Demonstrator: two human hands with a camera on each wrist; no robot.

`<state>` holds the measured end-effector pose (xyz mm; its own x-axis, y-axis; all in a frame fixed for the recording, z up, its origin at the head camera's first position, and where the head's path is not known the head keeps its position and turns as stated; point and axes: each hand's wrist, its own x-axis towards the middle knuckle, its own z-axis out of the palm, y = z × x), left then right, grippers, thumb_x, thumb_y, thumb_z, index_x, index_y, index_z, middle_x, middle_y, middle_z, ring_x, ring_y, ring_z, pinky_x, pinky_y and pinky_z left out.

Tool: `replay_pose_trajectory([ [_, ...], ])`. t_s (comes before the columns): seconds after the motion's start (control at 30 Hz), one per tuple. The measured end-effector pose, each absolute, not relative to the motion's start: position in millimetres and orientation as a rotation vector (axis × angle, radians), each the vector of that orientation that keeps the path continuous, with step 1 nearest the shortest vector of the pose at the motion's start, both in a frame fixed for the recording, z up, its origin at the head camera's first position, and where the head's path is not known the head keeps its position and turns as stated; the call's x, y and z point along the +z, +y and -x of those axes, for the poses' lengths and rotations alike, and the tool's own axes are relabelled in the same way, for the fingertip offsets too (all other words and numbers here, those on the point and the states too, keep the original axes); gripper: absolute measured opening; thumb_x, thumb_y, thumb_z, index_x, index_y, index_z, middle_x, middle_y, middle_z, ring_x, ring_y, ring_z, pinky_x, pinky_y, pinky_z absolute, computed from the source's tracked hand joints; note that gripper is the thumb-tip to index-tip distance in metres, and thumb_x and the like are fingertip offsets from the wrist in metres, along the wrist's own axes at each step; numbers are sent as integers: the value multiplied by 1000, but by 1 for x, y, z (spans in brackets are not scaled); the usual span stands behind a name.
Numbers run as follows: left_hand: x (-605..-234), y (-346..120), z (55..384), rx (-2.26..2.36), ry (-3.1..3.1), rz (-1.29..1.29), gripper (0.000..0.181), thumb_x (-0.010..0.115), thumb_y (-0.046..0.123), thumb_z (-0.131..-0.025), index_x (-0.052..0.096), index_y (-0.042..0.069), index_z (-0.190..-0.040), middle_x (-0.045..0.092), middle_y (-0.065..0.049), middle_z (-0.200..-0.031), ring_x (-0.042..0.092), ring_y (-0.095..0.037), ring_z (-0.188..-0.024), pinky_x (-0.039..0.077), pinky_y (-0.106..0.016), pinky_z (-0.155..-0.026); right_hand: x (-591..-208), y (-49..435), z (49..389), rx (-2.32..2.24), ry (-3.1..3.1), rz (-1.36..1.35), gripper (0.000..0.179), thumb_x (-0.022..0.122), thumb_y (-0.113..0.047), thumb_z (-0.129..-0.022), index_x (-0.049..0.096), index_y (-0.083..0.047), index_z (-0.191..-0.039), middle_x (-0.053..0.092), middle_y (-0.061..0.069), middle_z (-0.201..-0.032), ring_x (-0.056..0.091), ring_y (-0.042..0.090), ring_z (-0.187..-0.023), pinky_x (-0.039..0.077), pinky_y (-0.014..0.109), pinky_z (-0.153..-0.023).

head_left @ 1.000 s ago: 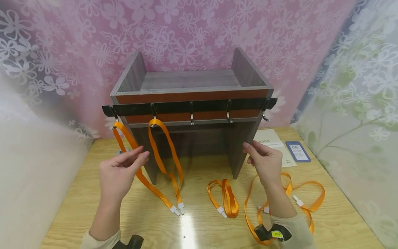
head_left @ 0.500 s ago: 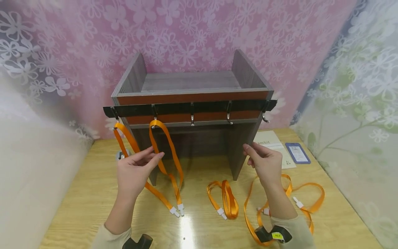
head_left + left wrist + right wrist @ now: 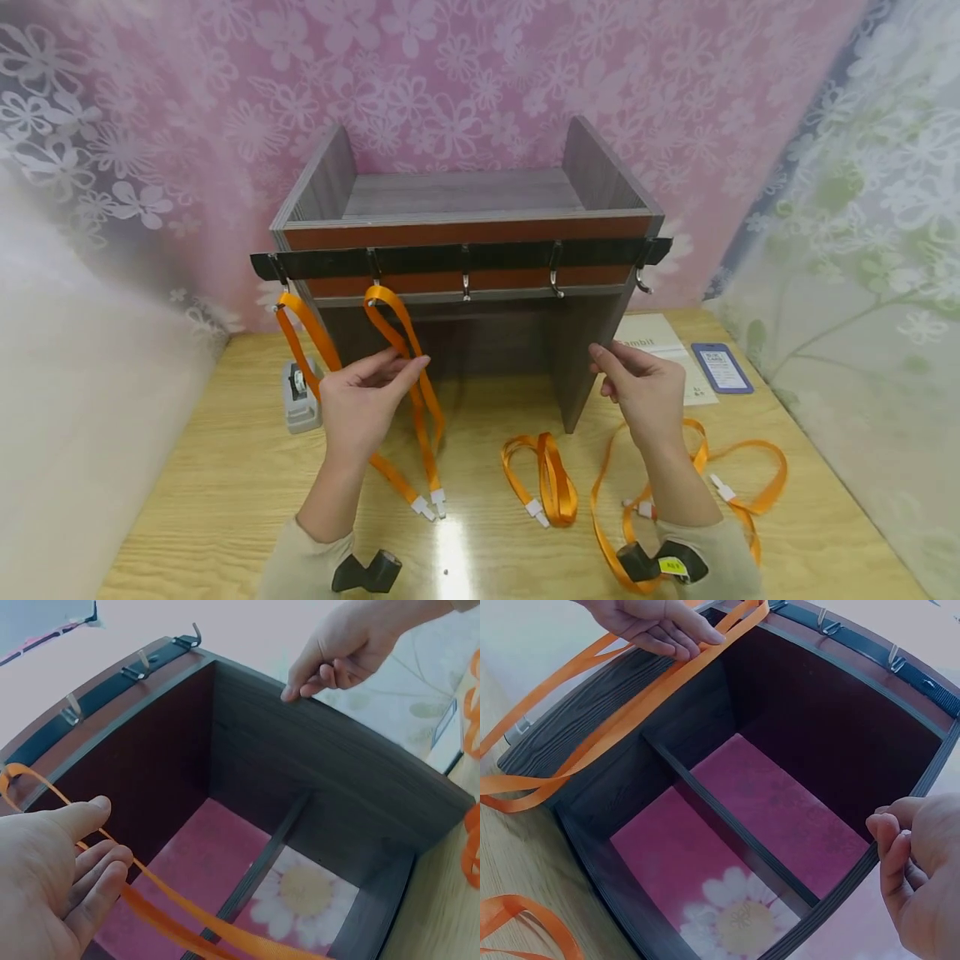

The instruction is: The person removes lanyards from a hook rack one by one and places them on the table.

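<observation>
An orange lanyard [image 3: 388, 293] hangs from the second hook of a black hook rail [image 3: 420, 261], on the front of a grey wooden shelf [image 3: 480, 229]. My left hand [image 3: 367, 408] is at its strap; the fingertips overlap the orange ribbon in both wrist views, thumb and fingers loosely bent. Another orange lanyard [image 3: 305, 317] hangs from the leftmost hook, partly behind the left hand. My right hand [image 3: 645, 392] stays by the front edge of the shelf's right side panel [image 3: 330, 720], its fingers loosely curled and its fingertips right at that edge.
Bare hooks line the rail's middle and right. On the table lie a folded orange lanyard [image 3: 557, 487] and loose orange lanyards [image 3: 772, 483] around the right forearm. A blue card holder [image 3: 722, 368] and white booklet [image 3: 660, 329] lie at right, a small grey device [image 3: 302, 408] at left.
My left hand has moved right from the leftmost lanyard to the second one, whose loop now looks narrower and twisted. The grey device has come into view. My right hand has stayed still.
</observation>
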<state>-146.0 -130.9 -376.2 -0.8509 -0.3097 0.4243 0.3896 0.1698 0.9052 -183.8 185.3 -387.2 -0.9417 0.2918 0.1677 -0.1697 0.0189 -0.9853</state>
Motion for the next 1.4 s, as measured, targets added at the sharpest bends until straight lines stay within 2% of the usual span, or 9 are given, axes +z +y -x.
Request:
replay_pose_trajectory([
  [0.1, -375, -126, 149, -1726, -1896, 120, 21, 88, 14, -77, 81, 3, -94, 77, -7, -78, 74, -8, -68, 61, -25, -62, -386, 185, 183, 1994, -1998, 126, 34, 83, -17, -83, 74, 10, -102, 73, 0, -63, 53, 8, -41, 47, 15, -43],
  [0.3, -370, -127, 148, -1734, -1898, 180, 10, 82, 8, -83, 80, -2, -86, 76, -20, -78, 73, -7, -65, 61, -24, -62, -385, 184, 183, 1988, -2027, 117, 36, 83, -20, -84, 74, 9, -103, 73, 0, -65, 54, 8, -42, 47, 15, -43],
  [0.47, -362, -135, 143, -1734, -1925, 186, 9, 80, 7, -84, 80, -2, -86, 76, -18, -77, 74, -10, -65, 61, -25, -65, -384, 185, 184, 1975, -2041, 104, 35, 82, -19, -85, 74, 10, -103, 73, -1, -65, 53, 8, -42, 47, 16, -43],
  [0.73, -337, -145, 132, -1548, -1989, 279, 4, 79, 1, -83, 80, -1, -86, 76, -18, -80, 72, -2, -66, 59, -19, -62, -384, 188, 183, 2009, -2047, 142, 37, 83, -20, -84, 73, 10, -104, 73, 1, -64, 54, 9, -41, 49, 17, -44],
  [1.0, -308, -145, 120, -1594, -2056, 269, 4, 82, 7, -82, 81, 3, -83, 77, -13, -77, 74, -7, -65, 59, -22, -61, -384, 188, 179, 1998, -2106, 159, 42, 83, -22, -84, 72, 9, -110, 73, -2, -65, 55, 8, -43, 51, 17, -46],
  [1.13, -291, -143, 110, -1644, -2060, 280, 4, 82, 8, -82, 81, 4, -83, 77, -4, -76, 75, -12, -67, 60, -24, -63, -381, 188, 180, 1989, -2117, 159, 42, 83, -23, -84, 72, 8, -110, 73, -3, -64, 55, 7, -43, 51, 17, -46],
  [1.3, -274, -142, 104, -1653, -2018, 348, 4, 81, 3, -82, 79, -1, -82, 77, 6, -75, 75, -13, -66, 61, -25, -64, -380, 189, 182, 1968, -2126, 140, 41, 82, -24, -84, 73, 8, -109, 73, -3, -64, 55, 7, -43, 51, 17, -47],
  [1.4, -267, -142, 104, -1657, -2002, 370, 6, 81, 2, -82, 78, -4, -82, 77, 8, -75, 75, -13, -67, 61, -25, -66, -381, 191, 183, 1949, -2123, 114, 38, 82, -22, -85, 73, 8, -106, 73, -3, -64, 55, 7, -43, 50, 17, -46],
])
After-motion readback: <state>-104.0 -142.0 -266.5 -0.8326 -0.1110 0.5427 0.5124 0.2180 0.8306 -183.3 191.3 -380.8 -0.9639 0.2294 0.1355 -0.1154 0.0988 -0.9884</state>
